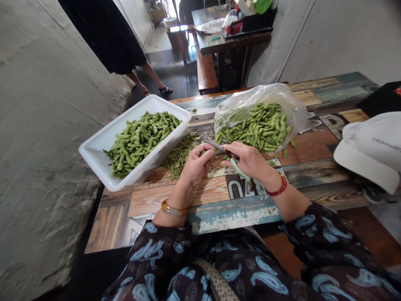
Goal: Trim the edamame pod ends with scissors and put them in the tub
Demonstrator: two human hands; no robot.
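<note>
At a tabletop printed like weathered planks in brown, grey and faded teal (209, 194), a person in dark sleeves patterned with blue paisley (150, 246) works with scissors among plump green pods. The right hand (247, 158) is wrapped round slim metal scissors with pale green handles (238, 168), the blades pointing toward the left hand (199, 162), whose thumb and fingers are pinched narrow on what looks like a single green pod (204, 153), largely hidden. The job appears well under way but unfinished: a deep, smooth white plastic tray (97, 151) on the left holds a broad mound of green pods (138, 144), seemingly those already dealt with, while a crinkled clear plastic bag (247, 98) lies open on the right with another sizeable pile of green pods (266, 125), apparently yet to be handled. Which lot is larger is hard to judge. Between tray and bag lies a loose, flaky heap of dull green scraps (177, 161), suggesting many cuts made. Pods in both lots are curved and bumpy, swelling along their length. A glossy amber-toned bangle (173, 209) circles the left wrist; round red beads (278, 187) ring the right. A white fabric cap with dark lettering (366, 146) sits at the far right.
</note>
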